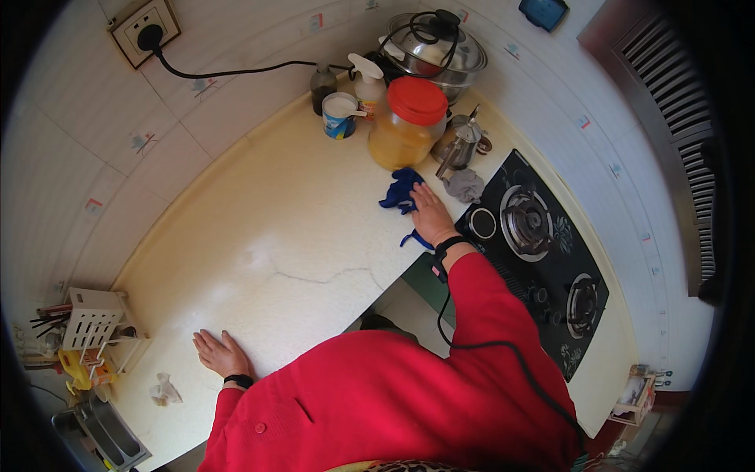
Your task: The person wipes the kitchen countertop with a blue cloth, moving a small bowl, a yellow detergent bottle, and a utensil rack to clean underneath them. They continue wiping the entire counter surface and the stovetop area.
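Note:
My right hand (430,213) lies on a crumpled dark blue cloth (402,190) on the pale countertop (283,236), with its fingertips at the cloth's right side. Another bit of blue cloth shows under the wrist at the counter's edge. Just beyond sits a crumpled grey cloth (465,186), beside a metal pot with a spout (459,141). A large jar with a red lid (417,101) and yellowish contents stands behind the blue cloth. Flat on the counter at the lower left, my left hand (221,354) holds nothing, its fingers slightly apart.
A black two-burner gas hob (531,259) is at right. Behind the jar are a steel steamer pot (466,65), a white spray bottle (368,88), an open tub (340,121) and a dark bottle (323,91). A utensil rack (94,318), crumpled plastic (166,390) and a sink (112,433) are lower left.

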Demonstrator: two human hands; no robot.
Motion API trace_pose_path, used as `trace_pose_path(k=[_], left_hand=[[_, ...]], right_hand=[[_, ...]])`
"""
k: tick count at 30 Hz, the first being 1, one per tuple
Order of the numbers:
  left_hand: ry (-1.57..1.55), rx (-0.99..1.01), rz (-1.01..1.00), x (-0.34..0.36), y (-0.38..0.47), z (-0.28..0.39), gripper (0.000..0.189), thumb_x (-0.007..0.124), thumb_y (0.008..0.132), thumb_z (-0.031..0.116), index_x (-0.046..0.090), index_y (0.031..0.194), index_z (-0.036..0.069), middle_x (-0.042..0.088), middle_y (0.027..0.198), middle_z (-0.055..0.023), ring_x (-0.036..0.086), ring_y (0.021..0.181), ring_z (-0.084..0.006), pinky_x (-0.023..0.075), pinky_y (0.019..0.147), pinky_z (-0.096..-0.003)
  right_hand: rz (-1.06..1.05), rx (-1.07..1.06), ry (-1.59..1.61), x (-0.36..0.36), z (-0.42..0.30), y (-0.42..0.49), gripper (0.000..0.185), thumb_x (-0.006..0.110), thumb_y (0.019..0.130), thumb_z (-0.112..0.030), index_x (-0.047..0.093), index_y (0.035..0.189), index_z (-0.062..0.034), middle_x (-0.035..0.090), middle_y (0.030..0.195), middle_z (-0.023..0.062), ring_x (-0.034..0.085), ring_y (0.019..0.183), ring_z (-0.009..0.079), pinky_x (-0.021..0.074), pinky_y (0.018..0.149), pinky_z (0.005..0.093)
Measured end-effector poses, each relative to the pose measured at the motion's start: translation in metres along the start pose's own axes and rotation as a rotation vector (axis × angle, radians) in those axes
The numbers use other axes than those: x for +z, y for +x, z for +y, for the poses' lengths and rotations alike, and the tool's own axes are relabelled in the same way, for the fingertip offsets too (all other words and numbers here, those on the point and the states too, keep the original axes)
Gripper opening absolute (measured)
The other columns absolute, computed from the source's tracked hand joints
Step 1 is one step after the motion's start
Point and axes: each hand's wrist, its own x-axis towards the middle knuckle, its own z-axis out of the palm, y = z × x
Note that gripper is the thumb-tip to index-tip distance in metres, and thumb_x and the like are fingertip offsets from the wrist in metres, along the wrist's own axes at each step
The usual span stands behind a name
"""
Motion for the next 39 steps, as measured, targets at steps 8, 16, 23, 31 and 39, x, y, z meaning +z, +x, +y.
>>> trace_pose_path(k=[8,16,23,31,39], left_hand=[[-0.012,0.0,-0.019,-0.001,0.002,-0.002,0.063,0.047,0.096,0.037,0.032,0.144,-0.001,0.028,0.153,-0.0176,0.019,0.144,-0.0292,0.0147,0.115,-0.0456],[0.042,-0.025,-0.054,0.004,0.005,-0.004,0.065,0.047,0.096,0.04,0.031,0.146,0.001,0.026,0.154,-0.0175,0.018,0.145,-0.0293,0.0153,0.115,-0.0477],[0.077,0.037,-0.028,0.015,0.008,-0.015,0.065,0.049,0.095,0.043,0.034,0.145,0.004,0.028,0.154,-0.0179,0.02,0.144,-0.0314,0.018,0.112,-0.0514],[0.036,0.056,-0.027,0.017,0.014,-0.017,0.065,0.053,0.092,0.043,0.039,0.142,0.004,0.031,0.152,-0.0191,0.025,0.142,-0.0326,0.0215,0.111,-0.0523],[-0.058,0.15,-0.24,-0.002,0.011,-0.014,0.07,0.06,0.089,0.043,0.037,0.142,0.004,0.028,0.153,-0.0206,0.022,0.142,-0.04,0.0245,0.109,-0.0581]], right_hand=[[0.104,0.204,-0.022,0.004,0.038,-0.002,0.046,0.057,0.084,-0.014,0.054,0.128,-0.0037,0.044,0.144,0.012,0.032,0.139,0.0278,0.0275,0.114,0.0383],[0.179,0.024,0.005,0.03,-0.051,-0.039,0.046,0.06,0.077,-0.009,0.058,0.122,-0.0007,0.049,0.139,0.0164,0.037,0.136,0.0338,0.0281,0.114,0.0415],[0.096,-0.252,0.181,0.052,-0.194,-0.104,0.048,0.058,0.078,-0.011,0.058,0.125,-0.0027,0.047,0.143,0.0139,0.036,0.137,0.0308,0.0266,0.114,0.0437],[0.012,-0.388,0.427,0.055,-0.246,-0.158,0.038,0.059,0.077,-0.006,0.063,0.115,-0.0096,0.058,0.13,0.0069,0.049,0.125,0.0245,0.038,0.101,0.0409],[0.474,0.07,0.723,-0.045,-0.153,-0.165,0.035,0.056,0.077,0.002,0.061,0.111,-0.0065,0.064,0.107,0.0146,0.06,0.099,0.0334,0.0487,0.088,0.0381]])
